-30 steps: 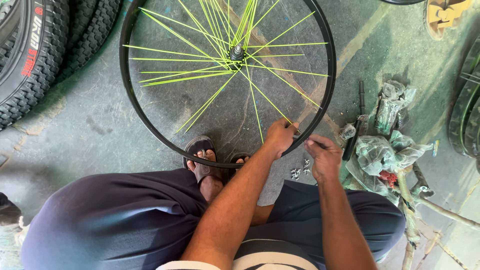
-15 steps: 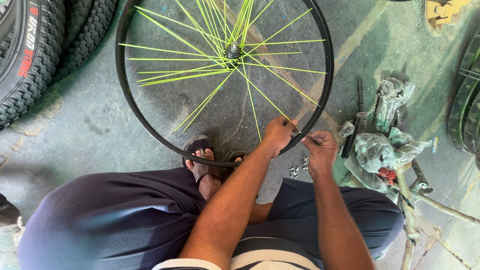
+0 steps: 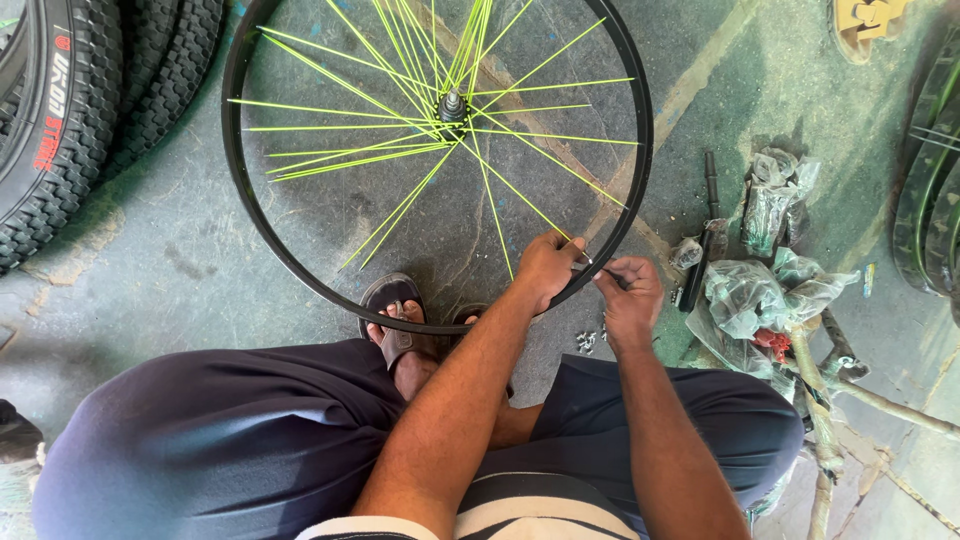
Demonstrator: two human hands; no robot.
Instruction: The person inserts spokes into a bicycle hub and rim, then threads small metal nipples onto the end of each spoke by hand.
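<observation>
Worn, patchy green-grey concrete floor here, scuffed and stained, with a paler streak running diagonally up toward the top right corner. The workshop clutter all sits straight on it.

The bicycle wheel takes up the top middle of the view: black rim, neon yellow-green spokes fanning out from a metal hub. Its near edge sits right by the person's sandalled foot. The left hand is clenched over the rim at its lower right part, thumb side against the black metal. The right hand is just beside it, fingers pinched shut on a small metal piece right at the rim; too small to tell exactly what it is. The two hands are almost touching.

On the floor just below the hands there's a little scatter of small silvery bits. Off to the right lies a heap of crumpled clear plastic bags, something red peeking out underneath, and a dark rod-like tool near them. Knobby black tyres are stacked at the top left corner, another tyre sits along the right edge, and a tan sandal is at the top right. Dark blue trousers fill the bottom.
</observation>
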